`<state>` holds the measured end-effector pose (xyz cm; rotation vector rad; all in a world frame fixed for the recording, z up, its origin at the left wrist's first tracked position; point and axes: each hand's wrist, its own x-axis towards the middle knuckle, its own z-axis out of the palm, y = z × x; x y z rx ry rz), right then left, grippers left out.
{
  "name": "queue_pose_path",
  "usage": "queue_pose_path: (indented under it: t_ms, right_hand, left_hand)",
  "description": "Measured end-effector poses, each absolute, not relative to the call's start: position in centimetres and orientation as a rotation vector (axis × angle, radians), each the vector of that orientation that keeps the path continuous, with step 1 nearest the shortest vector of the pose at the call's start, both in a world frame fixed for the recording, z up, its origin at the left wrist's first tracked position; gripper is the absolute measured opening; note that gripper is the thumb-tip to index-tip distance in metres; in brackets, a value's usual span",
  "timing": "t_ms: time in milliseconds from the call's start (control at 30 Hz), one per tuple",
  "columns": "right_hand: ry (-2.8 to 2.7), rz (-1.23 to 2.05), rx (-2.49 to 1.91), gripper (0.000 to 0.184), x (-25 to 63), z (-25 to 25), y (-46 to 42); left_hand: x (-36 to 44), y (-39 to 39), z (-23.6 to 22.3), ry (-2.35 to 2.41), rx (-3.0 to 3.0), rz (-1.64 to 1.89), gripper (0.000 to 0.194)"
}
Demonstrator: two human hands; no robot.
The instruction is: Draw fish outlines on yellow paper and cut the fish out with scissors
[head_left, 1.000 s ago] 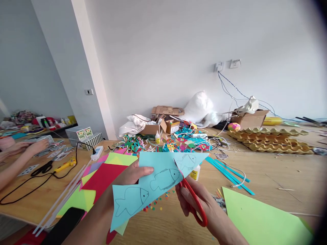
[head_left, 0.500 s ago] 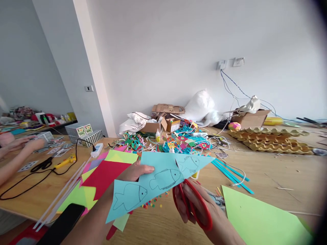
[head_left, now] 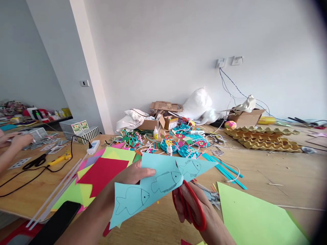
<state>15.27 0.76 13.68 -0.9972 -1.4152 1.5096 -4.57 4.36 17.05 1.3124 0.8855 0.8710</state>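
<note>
A light-blue sheet of paper (head_left: pixel 153 161) with three fish drawn on it is held up over the table. My left hand (head_left: pixel 136 173) pinches it at the left, thumb on top. My right hand (head_left: pixel 196 200) is closed round the red handles of a pair of scissors (head_left: pixel 200 214). The blades meet the paper between the middle fish and the right-hand fish, where a cut shows; most of their length is hidden by the sheet.
Coloured paper sheets (head_left: pixel 106 173) lie left, beside a black phone-like object (head_left: pixel 57 223). A green sheet (head_left: pixel 258 217) lies right, near egg trays (head_left: pixel 265 139). Decorated blue pieces, glue bottles (head_left: pixel 169 149) and boxes stand behind. Another person's hands (head_left: pixel 19 141) handle cards far left.
The view has shifted slightly. The scissors' blade tip stays by the cut, with the blades sitting a little lower against the paper's edge. Both hands keep their hold.
</note>
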Motion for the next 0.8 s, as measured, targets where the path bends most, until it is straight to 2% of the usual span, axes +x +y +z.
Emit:
queue_pose_path:
  t_ms: [200, 467, 800]
  right_hand:
    - [-1.41, 1.441, -1.043, 0.047, 15.5, 13.1, 0.7]
    - [-1.359, 1.408, -1.111, 0.047, 15.4, 12.2, -0.3]
    - [-1.321, 1.484, -1.023, 0.046, 15.8, 9.3, -0.4]
  left_hand:
    - [-3.9, 3.8, 17.2, 0.89, 1.27, 0.852, 0.014]
    - [-3.9, 4.3, 15.6, 0.902, 1.372, 0.73, 0.029]
    - [-3.1, 3.5, 13.7, 0.849, 1.23, 0.749, 0.017]
